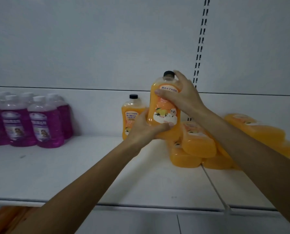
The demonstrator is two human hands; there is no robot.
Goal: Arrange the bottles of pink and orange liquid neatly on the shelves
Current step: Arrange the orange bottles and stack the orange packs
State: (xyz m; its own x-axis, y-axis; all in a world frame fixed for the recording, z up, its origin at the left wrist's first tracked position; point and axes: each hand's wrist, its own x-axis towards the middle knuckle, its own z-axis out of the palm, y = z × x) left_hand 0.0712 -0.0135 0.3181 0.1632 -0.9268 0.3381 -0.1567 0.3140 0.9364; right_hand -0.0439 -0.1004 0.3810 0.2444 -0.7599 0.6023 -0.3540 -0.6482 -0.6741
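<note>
your left hand (146, 128) and right hand (181, 95) grip the orange bottle (164, 107); stand it at three o'clock of the upright orange bottle (131, 115).

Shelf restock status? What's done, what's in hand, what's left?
Done: the pink bottles stand upright in a cluster at the left of the shelf, and one standing orange bottle is up. In hand: the left hand grips the base and the right hand the top of the held orange bottle, upright. Left: the pile of orange bottles lying on their sides at right.
</note>
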